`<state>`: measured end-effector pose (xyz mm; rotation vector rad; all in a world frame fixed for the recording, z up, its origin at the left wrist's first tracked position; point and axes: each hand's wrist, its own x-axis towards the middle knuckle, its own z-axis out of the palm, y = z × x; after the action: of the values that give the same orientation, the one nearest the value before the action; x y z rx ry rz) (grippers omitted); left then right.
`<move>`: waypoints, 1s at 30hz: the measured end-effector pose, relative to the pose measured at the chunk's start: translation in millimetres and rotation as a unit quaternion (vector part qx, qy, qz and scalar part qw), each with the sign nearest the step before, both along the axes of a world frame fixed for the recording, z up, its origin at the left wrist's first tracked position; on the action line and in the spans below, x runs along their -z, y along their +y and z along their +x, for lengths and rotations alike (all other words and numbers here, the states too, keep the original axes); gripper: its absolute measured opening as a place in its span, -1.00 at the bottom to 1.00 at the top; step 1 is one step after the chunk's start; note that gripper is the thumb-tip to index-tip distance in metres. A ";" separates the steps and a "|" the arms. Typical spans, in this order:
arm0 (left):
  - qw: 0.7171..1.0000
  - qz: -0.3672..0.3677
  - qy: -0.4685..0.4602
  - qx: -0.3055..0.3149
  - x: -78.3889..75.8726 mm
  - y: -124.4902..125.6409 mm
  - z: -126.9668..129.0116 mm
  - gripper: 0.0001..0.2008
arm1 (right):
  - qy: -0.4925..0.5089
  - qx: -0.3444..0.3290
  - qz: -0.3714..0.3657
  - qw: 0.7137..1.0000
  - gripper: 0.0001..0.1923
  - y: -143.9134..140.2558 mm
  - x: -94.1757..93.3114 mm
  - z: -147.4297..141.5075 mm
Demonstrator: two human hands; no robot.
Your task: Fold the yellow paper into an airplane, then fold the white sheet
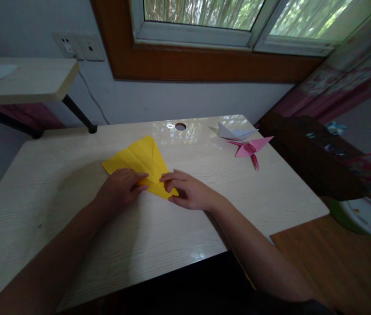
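Observation:
A creased sheet of yellow origami paper (142, 156) lies partly folded on the pale wooden desk (178, 245). My left hand (122, 186) grips its near left edge, thumb below and fingers on top. At the right corner, my right hand (187, 189) pinches the paper between thumb and curled fingers. Crease lines run across the sheet, and its far corner points toward the wall. Part of the near edge is hidden under my fingers.
A folded pink paper bird (249, 148) and a folded white paper shape (236, 132) sit at the desk's far right. A round cable hole (180, 127) is near the back edge. A raised shelf (24, 81) stands at the left.

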<state>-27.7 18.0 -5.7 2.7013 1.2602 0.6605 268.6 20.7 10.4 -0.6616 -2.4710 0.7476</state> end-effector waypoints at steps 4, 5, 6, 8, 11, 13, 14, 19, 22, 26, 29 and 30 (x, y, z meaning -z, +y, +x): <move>1.000 0.014 0.004 -0.019 -1.4 -4.2 3.9 -0.65 | -0.007 0.012 0.001 1.000 -0.96 -3.6 3.7 -5.6; 1.000 0.019 0.004 -0.024 -1.9 -4.6 4.0 -0.65 | -0.007 0.013 0.003 1.000 -0.97 -4.3 4.8 -7.7; 0.999 0.023 0.004 -0.029 -2.2 -4.8 3.9 -0.65 | -0.005 0.011 0.004 1.000 -0.97 -4.8 5.8 -9.9; 0.999 0.027 0.004 -0.037 -2.4 -4.6 3.5 -0.64 | 0.005 0.006 0.004 1.000 -0.97 -5.4 7.2 -14.3; 0.998 0.058 0.002 -0.031 -3.7 -4.2 3.9 -0.64 | 0.021 0.004 -0.002 1.000 -0.94 -6.4 8.0 -19.4; 0.994 0.103 -0.009 -0.019 -6.6 -4.7 4.8 -0.65 | 0.024 0.011 -0.004 1.000 -0.93 -7.0 8.3 -21.5; 0.992 0.124 -0.016 -0.012 -8.6 -5.5 5.2 -0.65 | 0.024 0.018 -0.004 1.000 -0.93 -7.2 8.7 -22.1; 0.987 0.151 -0.034 0.031 -18.1 -11.5 6.9 -0.66 | 0.007 0.114 0.038 0.993 -0.93 -4.5 13.0 -21.8; 0.991 0.109 -0.030 0.077 -17.0 -12.5 8.3 -0.68 | -0.002 0.185 0.049 0.981 -0.96 -1.6 14.8 -20.9; 0.988 0.082 -0.025 0.125 -10.9 -9.9 9.2 -0.67 | 0.007 0.219 0.039 0.975 -0.90 1.0 14.3 -21.0; 0.986 0.062 -0.022 0.151 -8.9 -9.1 10.6 -0.66 | 0.030 0.211 0.030 0.977 -0.85 2.0 13.6 -20.7; 0.986 0.052 -0.022 0.155 -8.7 -9.3 11.5 -0.66 | 0.038 0.205 0.027 0.978 -0.85 2.2 13.5 -20.4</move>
<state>-16.2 8.7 3.0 2.8603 0.7876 0.7570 248.2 22.9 -3.1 -1.0578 -2.1740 0.5318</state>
